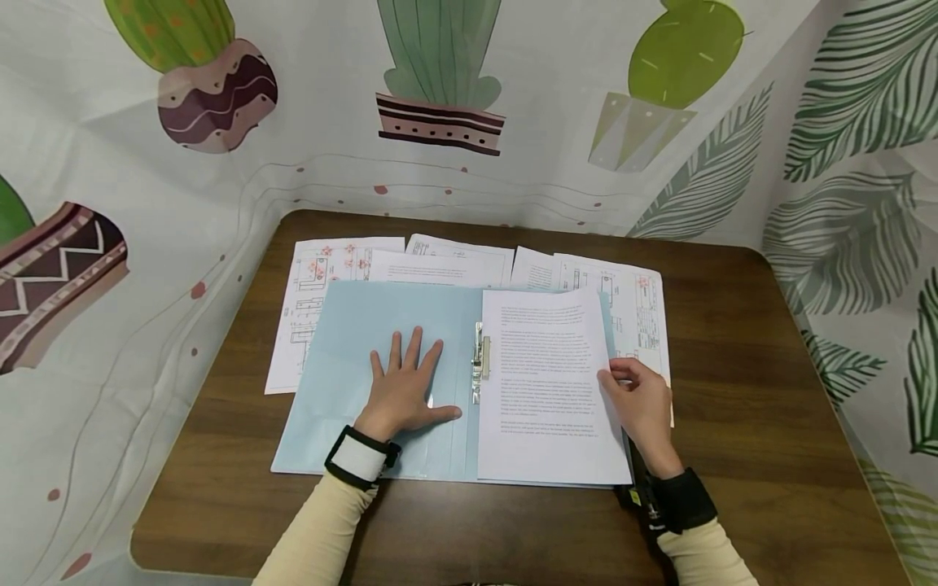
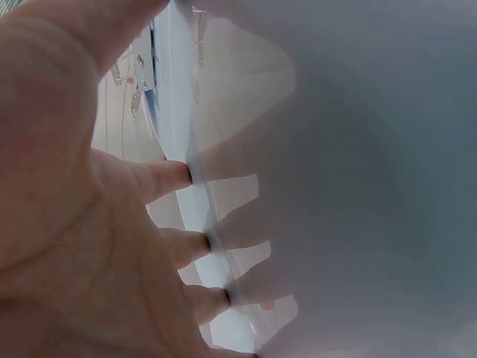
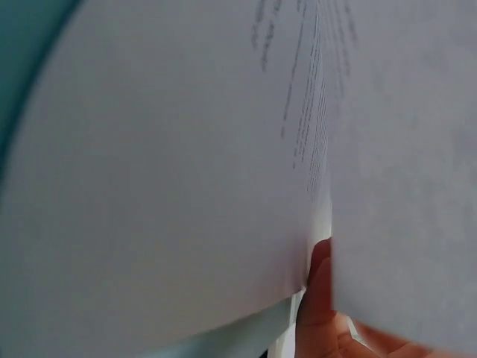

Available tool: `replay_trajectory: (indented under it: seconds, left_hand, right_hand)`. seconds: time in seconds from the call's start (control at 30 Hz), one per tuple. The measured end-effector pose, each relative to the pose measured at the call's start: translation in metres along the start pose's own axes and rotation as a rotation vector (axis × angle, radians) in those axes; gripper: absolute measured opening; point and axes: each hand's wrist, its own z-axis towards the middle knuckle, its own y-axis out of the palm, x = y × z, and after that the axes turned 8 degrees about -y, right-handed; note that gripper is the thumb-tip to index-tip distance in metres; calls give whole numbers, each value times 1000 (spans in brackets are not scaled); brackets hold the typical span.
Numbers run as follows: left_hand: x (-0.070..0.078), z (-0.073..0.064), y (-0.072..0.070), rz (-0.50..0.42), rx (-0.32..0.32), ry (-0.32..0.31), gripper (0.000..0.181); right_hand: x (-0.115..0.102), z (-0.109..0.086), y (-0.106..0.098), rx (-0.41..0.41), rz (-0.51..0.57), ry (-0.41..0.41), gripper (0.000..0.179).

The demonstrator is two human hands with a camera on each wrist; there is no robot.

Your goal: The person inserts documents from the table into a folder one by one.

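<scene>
A light blue folder (image 1: 366, 342) lies spread on the table, with a metal clip (image 1: 479, 362) along its spine. Printed sheets (image 1: 545, 366) cover its right side. My left hand (image 1: 401, 399) rests flat on the bare left cover, fingers spread; in the left wrist view its fingertips touch the glossy surface (image 2: 373, 186). At the right edge of the pages, my right hand (image 1: 642, 403) pinches a printed sheet between thumb and fingers. The right wrist view shows one sheet (image 3: 410, 186) lifted apart from the page (image 3: 171, 171) beside it, with fingers (image 3: 317, 321) at the gap.
Loose printed papers and drawings (image 1: 289, 358) stick out from under the folder at the left, back and right (image 1: 645, 309). The brown wooden table (image 1: 747, 407) extends on both sides. Behind it hangs a cloth (image 1: 550, 98) printed with cacti and leaves.
</scene>
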Motion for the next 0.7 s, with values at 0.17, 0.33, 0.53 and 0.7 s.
replay_trajectory:
  seconds: [0.17,0.33,0.53,0.7]
  left_hand:
    - [0,0,0,-3,6,-1,117]
    - [0,1,0,-4,1,-9,118]
    - [-1,1,2,-5,5,-13,118]
    - [0,0,2,-9,5,-14,118]
  right_hand:
    - [-2,-1,-3,-50,-57,-36,29]
    - [-4,-3,-5,-104,-131,-53,44]
    - [-6,-5,-7,-147,-193,-75,55]
    - [-9,-6,-7,-186,-227,-137,54]
